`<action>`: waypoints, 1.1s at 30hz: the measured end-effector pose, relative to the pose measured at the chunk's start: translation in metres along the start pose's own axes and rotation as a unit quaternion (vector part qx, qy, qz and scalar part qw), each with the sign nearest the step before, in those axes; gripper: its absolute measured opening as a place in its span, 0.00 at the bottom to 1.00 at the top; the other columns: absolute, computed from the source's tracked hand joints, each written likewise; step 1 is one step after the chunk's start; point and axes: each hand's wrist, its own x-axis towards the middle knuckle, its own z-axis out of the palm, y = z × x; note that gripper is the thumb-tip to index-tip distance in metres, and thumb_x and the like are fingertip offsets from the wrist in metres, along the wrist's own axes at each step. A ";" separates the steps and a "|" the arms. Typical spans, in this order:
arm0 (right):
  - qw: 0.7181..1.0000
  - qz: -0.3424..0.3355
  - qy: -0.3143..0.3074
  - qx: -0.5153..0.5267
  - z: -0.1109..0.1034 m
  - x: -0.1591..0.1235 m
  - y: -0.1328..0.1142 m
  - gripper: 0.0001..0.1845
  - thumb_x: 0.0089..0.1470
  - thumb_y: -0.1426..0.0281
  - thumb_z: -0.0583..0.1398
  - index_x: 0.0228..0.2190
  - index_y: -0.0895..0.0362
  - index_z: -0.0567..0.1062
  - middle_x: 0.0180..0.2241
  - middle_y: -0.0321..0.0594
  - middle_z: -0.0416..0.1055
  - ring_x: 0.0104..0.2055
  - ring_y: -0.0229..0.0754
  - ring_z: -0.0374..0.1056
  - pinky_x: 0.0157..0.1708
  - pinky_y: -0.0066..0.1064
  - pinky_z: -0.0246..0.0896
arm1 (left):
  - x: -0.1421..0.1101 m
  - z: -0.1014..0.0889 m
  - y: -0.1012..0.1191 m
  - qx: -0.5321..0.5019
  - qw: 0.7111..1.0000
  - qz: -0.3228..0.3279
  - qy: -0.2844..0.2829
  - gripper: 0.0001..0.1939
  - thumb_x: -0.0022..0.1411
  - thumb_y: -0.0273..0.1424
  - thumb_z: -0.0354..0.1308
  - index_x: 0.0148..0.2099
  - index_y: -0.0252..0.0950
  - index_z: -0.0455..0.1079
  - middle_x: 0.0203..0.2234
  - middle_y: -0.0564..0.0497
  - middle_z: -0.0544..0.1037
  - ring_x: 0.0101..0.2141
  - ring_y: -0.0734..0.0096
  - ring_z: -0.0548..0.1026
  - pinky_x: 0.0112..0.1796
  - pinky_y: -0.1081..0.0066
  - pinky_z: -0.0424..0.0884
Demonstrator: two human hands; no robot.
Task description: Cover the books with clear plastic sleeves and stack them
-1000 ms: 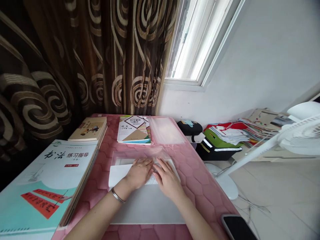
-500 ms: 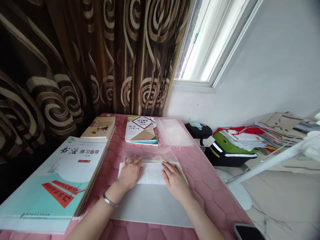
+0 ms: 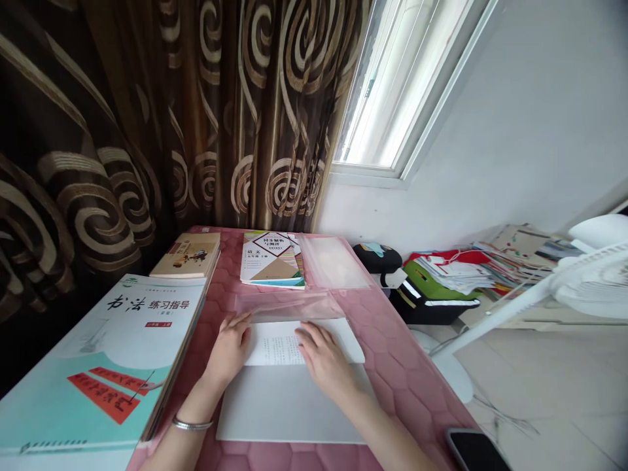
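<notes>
An open white book lies on the pink table, its far flap showing printed text. A clear plastic cover lies across the book's far edge. My left hand rests with fingers stretched out on the book's left side, fingertips at the plastic's near edge. My right hand lies flat on the printed flap, fingers spread. A metal bracelet circles my left wrist.
A large teal and white book stack fills the table's left. A brown book, a book with a diamond-pattern cover and another plastic sleeve lie at the far edge. A phone sits near right. A white fan and paper piles stand right.
My hands started together at the book's far edge. The left one slid out to the left side; the right one now lies on the printed flap.
</notes>
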 end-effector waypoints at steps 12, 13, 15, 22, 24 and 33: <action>0.996 -0.062 -0.058 0.030 0.016 0.035 -0.037 0.22 0.64 0.61 0.53 0.57 0.52 0.67 0.58 0.46 0.66 0.59 0.52 0.60 0.58 0.50 0.52 | -0.001 -0.002 0.001 -0.077 0.996 -0.039 0.021 0.22 0.66 0.26 0.42 0.54 0.40 0.72 0.54 0.48 0.75 0.53 0.61 0.72 0.52 0.55 0.65; 0.996 -0.059 -0.057 0.027 0.018 0.034 -0.036 0.22 0.64 0.61 0.53 0.57 0.52 0.67 0.58 0.46 0.66 0.59 0.52 0.60 0.58 0.50 0.52 | -0.001 -0.002 0.000 -0.089 0.995 -0.047 0.022 0.22 0.65 0.26 0.42 0.54 0.40 0.73 0.54 0.48 0.75 0.53 0.61 0.72 0.52 0.55 0.65; 0.997 -0.048 -0.055 0.019 0.020 0.033 -0.035 0.22 0.64 0.61 0.53 0.57 0.52 0.68 0.58 0.46 0.66 0.59 0.53 0.60 0.57 0.51 0.53 | 0.000 -0.001 -0.003 -0.114 0.991 -0.064 0.025 0.22 0.64 0.24 0.42 0.53 0.39 0.73 0.53 0.46 0.76 0.54 0.60 0.71 0.53 0.54 0.64; 1.000 -0.020 -0.022 -0.009 0.028 0.026 -0.034 0.20 0.64 0.62 0.53 0.54 0.52 0.70 0.56 0.45 0.68 0.58 0.52 0.62 0.55 0.49 0.54 | 0.000 0.002 -0.014 -0.213 0.966 -0.128 0.068 0.22 0.58 0.21 0.47 0.48 0.38 0.76 0.49 0.45 0.79 0.52 0.61 0.74 0.56 0.56 0.65; 1.000 -0.014 -0.013 -0.013 0.029 0.025 -0.034 0.20 0.64 0.62 0.52 0.54 0.53 0.70 0.56 0.46 0.69 0.57 0.52 0.62 0.55 0.50 0.53 | 0.000 0.003 -0.015 -0.257 0.951 -0.145 0.093 0.20 0.57 0.21 0.49 0.45 0.38 0.78 0.47 0.45 0.80 0.50 0.61 0.75 0.55 0.59 0.66; 1.000 -0.008 0.007 -0.022 0.026 0.022 -0.036 0.19 0.65 0.63 0.50 0.53 0.55 0.70 0.55 0.47 0.69 0.57 0.52 0.62 0.55 0.48 0.51 | 0.004 0.001 -0.012 -0.356 0.889 -0.250 0.141 0.11 0.50 0.26 0.57 0.33 0.40 0.80 0.36 0.47 0.83 0.42 0.58 0.79 0.50 0.59 0.70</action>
